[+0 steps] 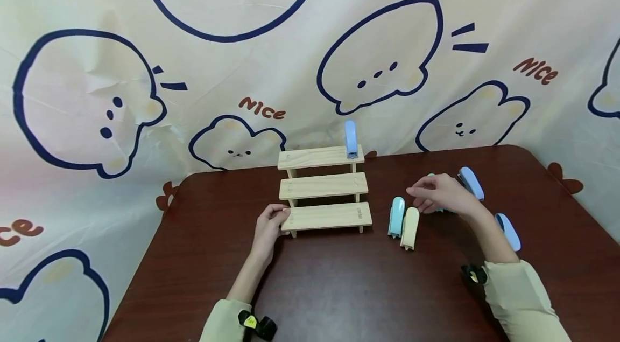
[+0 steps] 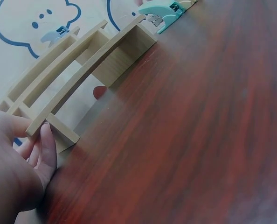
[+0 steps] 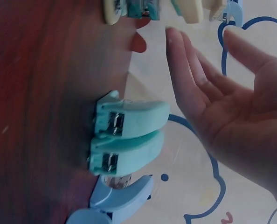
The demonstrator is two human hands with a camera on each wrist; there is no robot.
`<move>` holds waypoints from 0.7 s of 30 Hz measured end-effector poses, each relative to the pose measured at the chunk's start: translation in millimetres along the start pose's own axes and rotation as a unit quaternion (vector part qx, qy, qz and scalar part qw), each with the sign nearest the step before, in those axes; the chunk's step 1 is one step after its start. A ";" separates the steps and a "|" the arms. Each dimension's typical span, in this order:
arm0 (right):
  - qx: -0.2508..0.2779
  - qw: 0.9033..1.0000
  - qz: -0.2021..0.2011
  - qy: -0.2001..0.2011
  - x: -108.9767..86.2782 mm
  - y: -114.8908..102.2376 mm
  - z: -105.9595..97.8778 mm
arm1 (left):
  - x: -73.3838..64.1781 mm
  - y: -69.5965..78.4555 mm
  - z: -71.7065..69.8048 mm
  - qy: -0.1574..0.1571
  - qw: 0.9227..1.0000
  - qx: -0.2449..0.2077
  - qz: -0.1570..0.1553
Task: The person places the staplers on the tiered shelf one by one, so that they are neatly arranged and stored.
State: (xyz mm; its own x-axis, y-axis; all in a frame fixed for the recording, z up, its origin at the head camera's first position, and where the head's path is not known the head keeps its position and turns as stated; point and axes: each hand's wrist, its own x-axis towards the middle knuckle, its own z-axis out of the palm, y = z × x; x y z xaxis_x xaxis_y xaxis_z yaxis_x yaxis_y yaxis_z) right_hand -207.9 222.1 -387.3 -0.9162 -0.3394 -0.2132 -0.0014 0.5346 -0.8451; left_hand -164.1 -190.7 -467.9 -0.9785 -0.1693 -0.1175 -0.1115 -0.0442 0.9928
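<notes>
Wooden rack (image 1: 323, 186), 3 tiers, stood approx 12 o'clock on the worktop (image 1: 368, 288), as I saw it on the head view. L hand (image 1: 268, 229) at rack's 8 o'clock: thumb + fingers pinched L end of lowest tier. Light-blue stapler (image 1: 351, 140) sat on top tier, R end, rack's 1 o'clock. R hand (image 1: 445, 194) at rack's 3 o'clock, fingers loosely extended, thumb well apart, nothing in grip per R wrist view. Turquoise stapler (image 1: 396, 217) at R hand's 8 o'clock, cream stapler (image 1: 409, 228) just beside it, approx 7–8; couldn't tell if they touched. Teal pair (image 3: 136, 120) stood side by side nr R hand, partly hidden from me on head view. More blue staplers on worktop: one (image 1: 472, 183) at R hand's 2 o'clock, another (image 1: 507, 231) at 4. Printed backdrop (image 1: 218, 78) at 12, behind rack.
</notes>
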 end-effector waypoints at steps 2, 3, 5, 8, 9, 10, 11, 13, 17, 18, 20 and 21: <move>0.002 1.000 -0.003 -0.019 -0.4 1.4 1.4 | -0.3 1.4 -1.5 0.006 1.000 0.001 0.001; 0.006 1.000 -0.003 -0.026 -0.3 1.5 2.2 | -0.5 2.0 -2.2 0.008 1.000 0.001 0.003; 0.012 0.999 -0.006 -0.038 -1.0 2.1 2.8 | -0.3 2.6 -2.7 0.008 1.000 0.002 0.004; 0.014 0.998 -0.009 -0.056 -2.7 3.4 2.6 | 0.4 1.8 -1.8 0.002 1.000 0.002 0.002; 0.013 0.998 -0.011 -0.064 -3.3 4.0 2.4 | 0.8 1.2 -1.2 0.002 1.000 0.001 0.001; 0.011 0.997 -0.014 -0.072 -3.8 4.6 2.2 | 0.9 0.7 -0.7 0.002 1.000 0.001 0.001; 0.011 0.997 -0.018 -0.079 -4.2 5.3 2.0 | 0.5 0.6 -0.2 0.002 1.000 0.000 0.002; 0.010 0.996 -0.027 -0.088 -4.6 6.3 1.6 | 0.4 -0.1 0.5 0.005 1.000 -0.002 0.002; 0.005 0.996 -0.046 -0.082 -5.6 8.6 -0.3 | 0.5 -0.4 1.9 0.007 1.000 -0.006 0.001; 0.003 0.996 -0.049 -0.075 -5.8 9.3 -1.1 | 1.0 -0.9 2.1 0.006 1.000 -0.007 0.001; -0.003 0.997 -0.054 -0.060 -5.8 11.2 -2.4 | 0.8 -0.9 2.5 0.005 1.000 -0.008 0.002; -0.006 0.997 -0.056 -0.052 -5.5 12.1 -3.0 | 0.7 -1.0 2.6 0.005 1.000 -0.009 0.002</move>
State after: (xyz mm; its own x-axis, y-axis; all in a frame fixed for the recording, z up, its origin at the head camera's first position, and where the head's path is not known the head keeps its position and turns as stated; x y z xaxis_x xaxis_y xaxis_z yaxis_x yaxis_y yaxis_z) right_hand -204.1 232.8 -394.9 -0.8638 -0.4749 -0.1683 -0.1058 0.4975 -0.8610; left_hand -165.1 -188.2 -468.8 -0.9770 -0.1802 -0.1137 -0.1044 -0.0607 0.9927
